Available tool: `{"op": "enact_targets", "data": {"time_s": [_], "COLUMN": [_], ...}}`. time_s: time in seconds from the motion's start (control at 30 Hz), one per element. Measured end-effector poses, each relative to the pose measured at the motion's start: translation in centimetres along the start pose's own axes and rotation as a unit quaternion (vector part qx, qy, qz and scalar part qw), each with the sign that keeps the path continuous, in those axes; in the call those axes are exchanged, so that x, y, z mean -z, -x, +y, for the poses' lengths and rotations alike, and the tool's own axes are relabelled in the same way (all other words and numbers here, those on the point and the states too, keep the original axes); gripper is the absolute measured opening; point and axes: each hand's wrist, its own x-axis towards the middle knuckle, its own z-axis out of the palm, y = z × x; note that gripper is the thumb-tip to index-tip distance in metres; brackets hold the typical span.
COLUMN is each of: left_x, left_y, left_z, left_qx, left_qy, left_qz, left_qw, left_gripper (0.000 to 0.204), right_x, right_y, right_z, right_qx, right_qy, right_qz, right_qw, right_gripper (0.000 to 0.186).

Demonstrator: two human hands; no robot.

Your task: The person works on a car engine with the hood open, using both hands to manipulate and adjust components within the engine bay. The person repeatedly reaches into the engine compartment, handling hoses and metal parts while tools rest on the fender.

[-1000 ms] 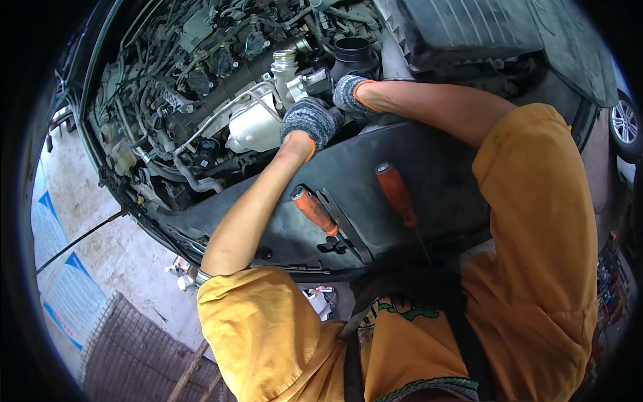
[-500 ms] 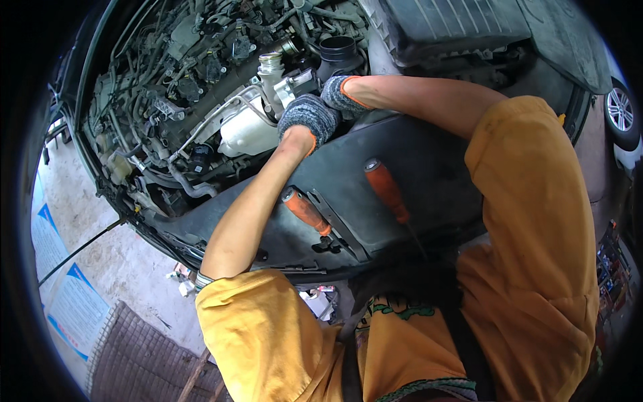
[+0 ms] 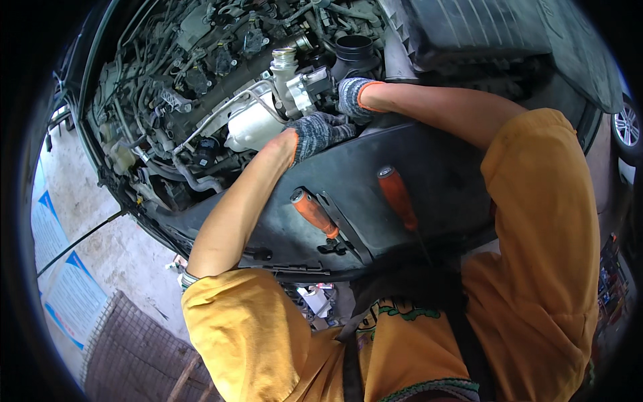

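In the engine bay both my hands wear grey-flecked knit gloves with orange cuffs. My left hand [image 3: 320, 137] lies at the front edge of the bay, below the silver metal unit [image 3: 305, 90], its fingers bent toward the right. Just above and right of it, my right hand [image 3: 353, 99] reaches down beside that unit with fingers drawn together. The fingertips of both hands are hidden, and so is whatever they hold. A pale metal heat shield [image 3: 253, 126] sits left of my left hand. Behind my right hand stands a black round duct opening [image 3: 355, 45].
On the dark front panel [image 3: 348, 164] lie two orange-handled screwdrivers, one left [image 3: 313, 213] and one right [image 3: 397, 197], with a flat dark metal bar [image 3: 345, 228] beside the left one. A black ribbed housing [image 3: 479, 33] fills the far right. A socket extension [image 3: 295, 270] lies along the near edge.
My left hand has dropped away from the silver unit toward the front panel, uncovering more of it. My right hand has turned downward slightly. The whole view has shifted a little.
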Motion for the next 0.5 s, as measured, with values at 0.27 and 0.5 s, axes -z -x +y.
{"op": "enact_targets", "data": {"time_s": [0.27,0.5], "left_x": [-0.1,-0.4], "left_y": [1.1,-1.6], "left_z": [4.1,1.7], "left_qx": [0.043,-0.042], "left_qy": [-0.388,-0.318], "left_qz": [-0.014,-0.013], "left_qw": [0.921,0.947], "left_gripper": [0.028,0.029], "right_x": [-0.1,0.8], "right_y": [1.4,3.6], "right_z": [0.5,0.1], "right_qx": [0.036,-0.111], "right_qy": [0.036,-0.197], "right_qz": [-0.024,0.079], "right_qw": [0.998,0.971], "right_gripper": [0.028,0.024]}}
